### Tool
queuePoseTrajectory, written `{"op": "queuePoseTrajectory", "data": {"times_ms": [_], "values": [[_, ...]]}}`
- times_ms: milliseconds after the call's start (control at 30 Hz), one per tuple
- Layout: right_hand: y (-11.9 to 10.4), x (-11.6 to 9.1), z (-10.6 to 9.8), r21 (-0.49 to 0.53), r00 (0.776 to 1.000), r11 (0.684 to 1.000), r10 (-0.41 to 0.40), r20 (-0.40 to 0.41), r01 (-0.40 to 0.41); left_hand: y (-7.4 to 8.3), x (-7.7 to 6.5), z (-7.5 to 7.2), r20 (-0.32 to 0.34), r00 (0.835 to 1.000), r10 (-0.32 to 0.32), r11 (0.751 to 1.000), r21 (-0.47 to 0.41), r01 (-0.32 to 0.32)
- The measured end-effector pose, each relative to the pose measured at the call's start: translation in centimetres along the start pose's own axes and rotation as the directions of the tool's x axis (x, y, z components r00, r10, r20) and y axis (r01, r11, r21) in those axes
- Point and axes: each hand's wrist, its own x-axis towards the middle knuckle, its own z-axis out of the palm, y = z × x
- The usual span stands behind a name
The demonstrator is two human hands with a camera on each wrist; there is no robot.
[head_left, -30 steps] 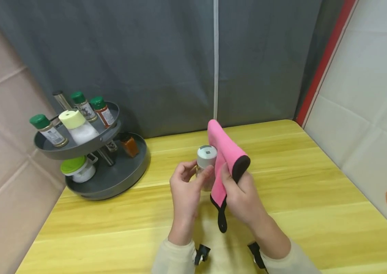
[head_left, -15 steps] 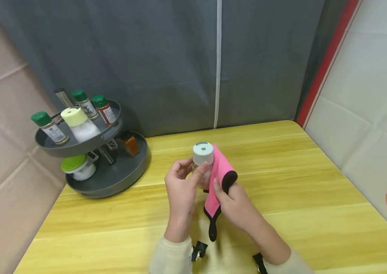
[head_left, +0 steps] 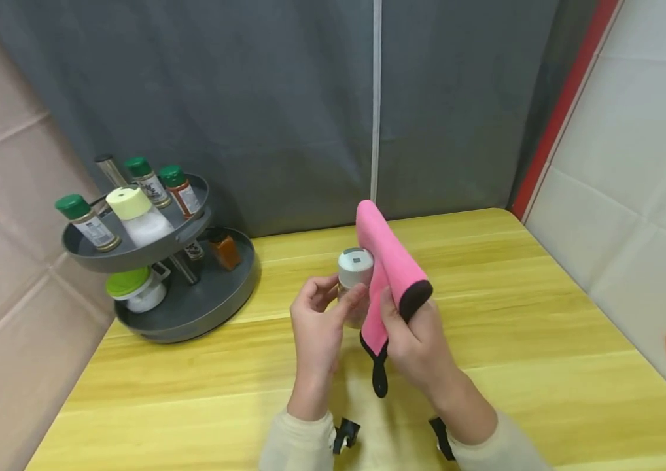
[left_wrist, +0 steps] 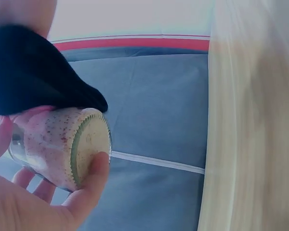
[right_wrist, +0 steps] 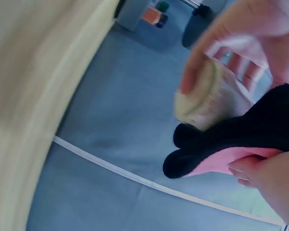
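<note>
In the head view my left hand [head_left: 320, 330] holds a clear jar [head_left: 354, 278] with a pale grey-white cap, raised above the table. The left wrist view shows the jar's base [left_wrist: 92, 147] with a fingertip against it, and speckled contents behind the glass. My right hand [head_left: 418, 340] grips a folded pink cloth [head_left: 386, 255] with black edging and a black hanging loop [head_left: 379, 379]. The cloth lies against the jar's right side. From the right wrist view, the black-edged cloth [right_wrist: 221, 151] touches the jar [right_wrist: 214, 96], and part of the jar is hidden.
A grey two-tier turntable rack [head_left: 188, 320] stands at the left on the wooden table [head_left: 192, 405]. Its upper tier carries several spice bottles [head_left: 88, 222]; below are a green-lidded tub [head_left: 139, 288] and an orange-brown bottle [head_left: 225, 250]. A dark curtain [head_left: 250, 118] hangs behind.
Half a second ago the cloth was lower along the jar; now my right hand and the cloth are higher and farther right. The jar has shifted slightly right, still in my left hand.
</note>
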Motion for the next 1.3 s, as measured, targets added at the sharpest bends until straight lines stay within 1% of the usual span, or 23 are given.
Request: {"op": "queuePoseTrajectory", "data": {"times_ms": [33,67,133,167,233,300,400,467,533,600,633,700,733,767,833,867,900,1000,1067,1133,1200,1267,1300], "values": [[0.2,-0.2,0.1,-0.021,1.0,1.0,-0.01,0.004,0.01,0.0,0.0,0.0,0.0,1.0,0.003,1.0,-0.004,-0.003],[0.4,-0.4,0.3,-0.047,1.0,0.999,0.008,0.016,-0.007,0.1,0.0,-0.1,-0.003,1.0,0.006,1.0,-0.006,-0.006],[1.0,-0.9,0.4,-0.124,0.994,0.987,0.103,0.038,-0.097,0.2,-0.1,-0.2,-0.009,1.0,0.011,1.0,-0.01,-0.011],[1.4,-1.2,0.4,-0.166,0.986,0.975,0.161,0.047,-0.151,0.2,-0.1,-0.3,-0.012,1.0,0.015,1.0,-0.011,-0.015],[2.0,-1.5,0.3,-0.191,0.96,0.949,0.268,0.083,-0.249,0.3,-0.1,-0.4,-0.016,1.0,0.021,1.0,-0.01,-0.021],[2.5,-1.6,0.1,-0.183,0.926,0.924,0.36,0.114,-0.336,0.3,-0.1,-0.5,-0.013,1.0,0.024,1.0,-0.008,-0.024],[2.8,-1.5,-0.4,-0.151,0.882,0.89,0.451,0.136,-0.431,0.3,-0.1,-0.5,-0.004,1.0,0.029,1.0,-0.004,-0.029],[2.6,-1.2,-0.7,-0.146,0.869,0.875,0.479,0.121,-0.462,0.3,-0.1,-0.3,0.005,1.0,0.029,1.0,-0.004,-0.029],[2.1,-0.9,-0.9,-0.149,0.883,0.884,0.459,0.095,-0.443,0.2,-0.1,-0.2,0.014,1.0,0.022,1.0,-0.003,-0.022],[1.5,-0.7,-0.9,-0.132,0.912,0.909,0.406,0.063,-0.396,0.1,-0.1,0.0,0.019,1.0,0.013,1.0,-0.005,-0.013],[1.1,-0.7,-0.8,-0.117,0.93,0.927,0.364,0.043,-0.357,0.0,-0.1,0.1,0.019,1.0,0.01,1.0,-0.006,-0.01],[0.6,-0.7,-0.5,-0.072,0.976,0.973,0.219,0.007,-0.218,-0.1,-0.3,0.1,0.011,1.0,0.009,1.0,-0.003,-0.009],[0.4,-0.8,-0.3,-0.054,0.99,0.989,0.14,-0.006,-0.14,-0.2,-0.3,0.2,0.005,1.0,0.01,1.0,0.001,-0.01],[0.3,-1.0,-0.1,-0.046,0.997,0.996,0.072,-0.015,-0.073,-0.2,-0.4,0.2,-0.001,1.0,0.011,1.0,0.004,-0.011],[0.5,-1.4,0.4,-0.084,0.999,0.996,-0.032,-0.008,0.031,-0.2,-0.4,0.2,-0.013,1.0,0.013,1.0,-0.003,-0.013],[0.7,-1.6,0.7,-0.113,0.998,0.992,-0.058,0.007,0.058,-0.3,-0.5,0.2,-0.021,1.0,0.014,1.0,-0.008,-0.014],[0.9,-1.9,0.9,-0.141,0.998,0.989,-0.05,0.025,0.053,-0.3,-0.4,0.2,-0.03,0.999,0.014,1.0,-0.011,-0.014],[1.6,-2.8,1.2,-0.248,0.995,0.967,0.074,0.068,-0.055,-0.3,-0.4,0.0,-0.055,0.998,0.02,0.999,-0.028,-0.022],[2.0,-3.0,1.2,-0.274,0.979,0.948,0.188,0.079,-0.16,-0.3,-0.4,-0.2,-0.071,0.997,0.022,0.999,-0.03,-0.024],[2.3,-3.1,1.0,-0.275,0.95,0.924,0.3,0.088,-0.267,-0.3,-0.4,-0.4,-0.076,0.997,0.023,0.999,-0.027,-0.025],[2.4,-2.8,0.6,-0.271,0.91,0.891,0.403,0.097,-0.365,-0.3,-0.3,-0.5,-0.073,0.997,0.02,0.999,-0.025,-0.022],[2.4,-2.2,0.1,-0.261,0.872,0.861,0.477,0.111,-0.438,-0.2,-0.4,-0.5,-0.066,0.998,0.022,1.0,-0.014,-0.023],[2.2,-1.8,-0.1,-0.263,0.863,0.852,0.493,0.109,-0.453,-0.2,-0.4,-0.4,-0.062,0.998,0.023,1.0,-0.01,-0.024]]}}
